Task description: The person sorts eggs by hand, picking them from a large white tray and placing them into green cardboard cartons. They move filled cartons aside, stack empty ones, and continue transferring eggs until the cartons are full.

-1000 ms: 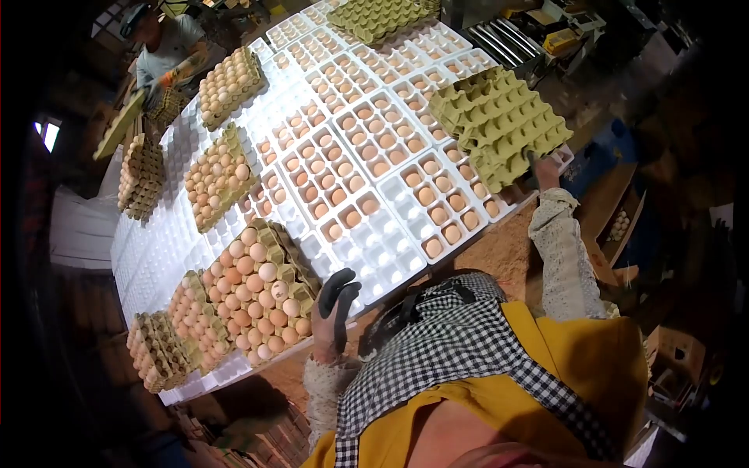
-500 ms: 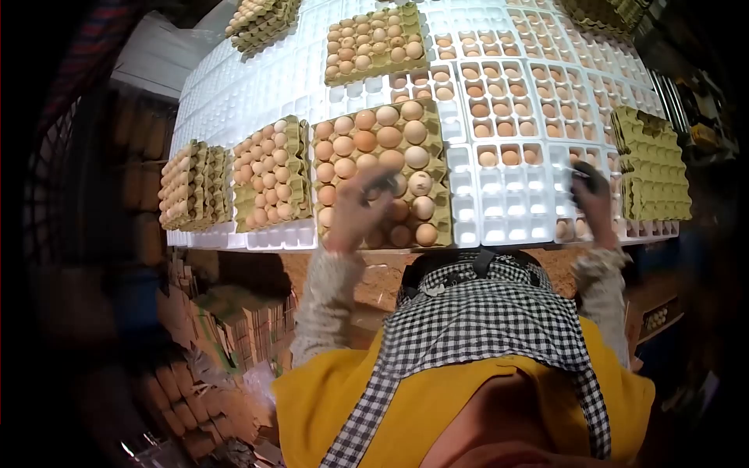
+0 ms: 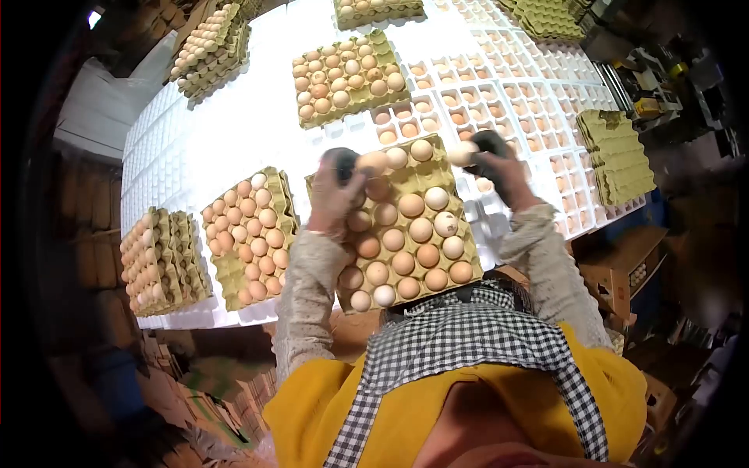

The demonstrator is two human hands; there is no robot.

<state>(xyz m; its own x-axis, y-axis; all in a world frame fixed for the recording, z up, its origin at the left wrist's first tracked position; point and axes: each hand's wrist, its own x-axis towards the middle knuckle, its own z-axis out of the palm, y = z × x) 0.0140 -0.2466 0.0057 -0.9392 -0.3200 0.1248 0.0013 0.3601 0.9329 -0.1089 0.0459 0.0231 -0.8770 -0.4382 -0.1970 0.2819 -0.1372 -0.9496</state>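
Note:
Directly in front of me lies a pulp egg tray filled with brown and pale eggs, apart from some bare cups near its far side. My left hand, with dark-covered fingers, is over the tray's left side, closed around a brown egg. Just beyond the tray's right edge, my right hand grips a pale egg between its dark-covered fingers. Below that hand are the cups of a white plastic tray, partly hidden by my forearm.
More filled pulp trays stand at left, far left and behind. White plastic trays with eggs cover the right side. Stacked pulp trays stand at the right edge. A cardboard box sits below the table.
My view has turned and shifted. My right hand has moved from the white tray's right side to beside the pulp tray, now with an egg. Some cups in the pulp tray are now bare.

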